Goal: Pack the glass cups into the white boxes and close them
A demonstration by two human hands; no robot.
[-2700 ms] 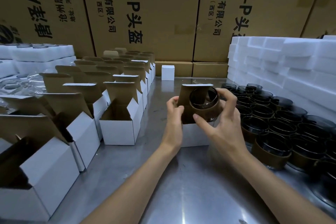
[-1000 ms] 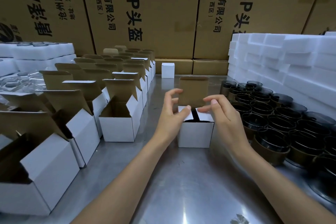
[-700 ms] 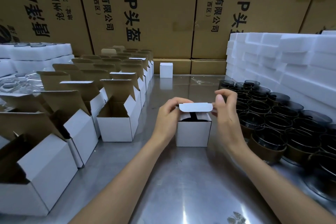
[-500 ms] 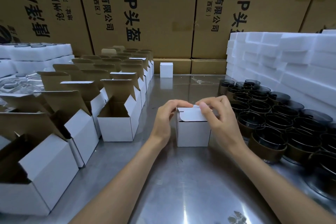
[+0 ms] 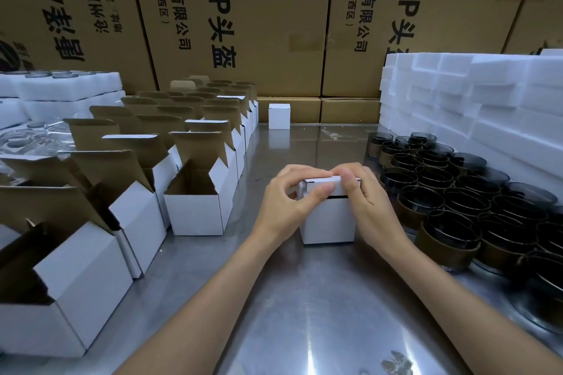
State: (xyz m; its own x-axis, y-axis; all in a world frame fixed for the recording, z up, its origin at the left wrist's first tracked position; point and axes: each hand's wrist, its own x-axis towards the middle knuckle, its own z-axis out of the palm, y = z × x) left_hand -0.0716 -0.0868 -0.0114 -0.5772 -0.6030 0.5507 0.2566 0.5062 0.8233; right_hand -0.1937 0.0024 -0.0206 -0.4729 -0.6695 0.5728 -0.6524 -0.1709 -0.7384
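Note:
A small white box [image 5: 327, 224] stands on the steel table [image 5: 304, 298] in the middle. Its lid is folded down with a thin dark gap left at the front. My left hand [image 5: 285, 207] pinches the lid's left front corner, thumb on the front flap. My right hand [image 5: 362, 201] curls over the lid's right side. The cup inside is hidden. Several dark glass cups [image 5: 451, 201] with brown bands stand in rows at the right. Several open white boxes [image 5: 195, 210] with raised brown flaps stand in rows at the left.
One closed white box [image 5: 279, 116] stands at the back by the brown cartons [image 5: 243, 24]. White foam blocks [image 5: 475, 100] are stacked at the right rear. More foam and clear glass lie at the far left [image 5: 45, 91].
The cup went into the box and the side flaps were folded in. The lid then came down, and both hands now press it onto the box.

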